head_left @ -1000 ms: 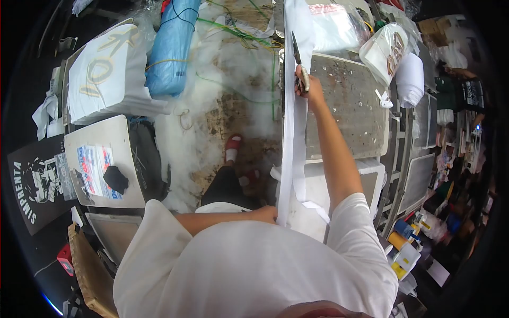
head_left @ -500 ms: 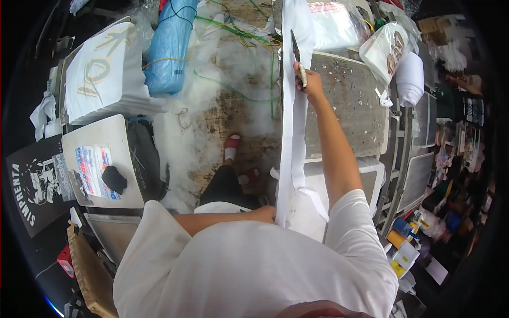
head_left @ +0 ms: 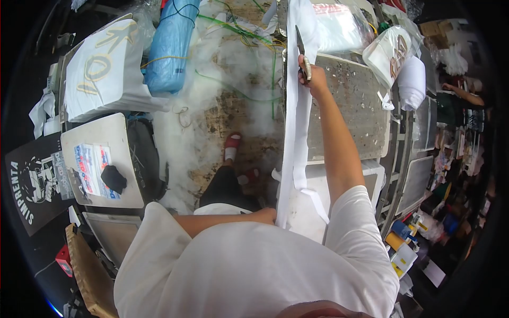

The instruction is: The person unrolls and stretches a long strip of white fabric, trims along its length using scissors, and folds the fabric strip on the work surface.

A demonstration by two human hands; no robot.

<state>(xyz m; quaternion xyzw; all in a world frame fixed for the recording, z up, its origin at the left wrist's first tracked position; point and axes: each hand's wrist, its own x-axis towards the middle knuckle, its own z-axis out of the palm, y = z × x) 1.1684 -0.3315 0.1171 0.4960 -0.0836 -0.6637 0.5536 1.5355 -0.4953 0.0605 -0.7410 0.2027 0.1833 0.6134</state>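
My right hand (head_left: 314, 78) is closed around the handles of a pair of scissors (head_left: 300, 45), whose blade points away from me along a long white fabric strip (head_left: 290, 143). The blade lies over the far part of the fabric. Close to my body, my left hand (head_left: 265, 215) is closed at the near end of the strip; its fingertips are partly hidden. A thin loose white strip (head_left: 317, 204) hangs beside the fabric on a pale panel (head_left: 307, 222).
Under my right forearm lies a speckled grey board (head_left: 350, 106). White rolls and plastic-wrapped bundles (head_left: 411, 82) sit farther right. On the left are a blue wrapped roll (head_left: 168, 53) and a white fabric stack (head_left: 101, 69). Green cords (head_left: 273, 79) cross the floor. Another person's arm (head_left: 466, 95) shows far right.
My right hand and the scissors have moved slightly farther away along the fabric. My left hand stays at the near end. The whole view has shifted a little.
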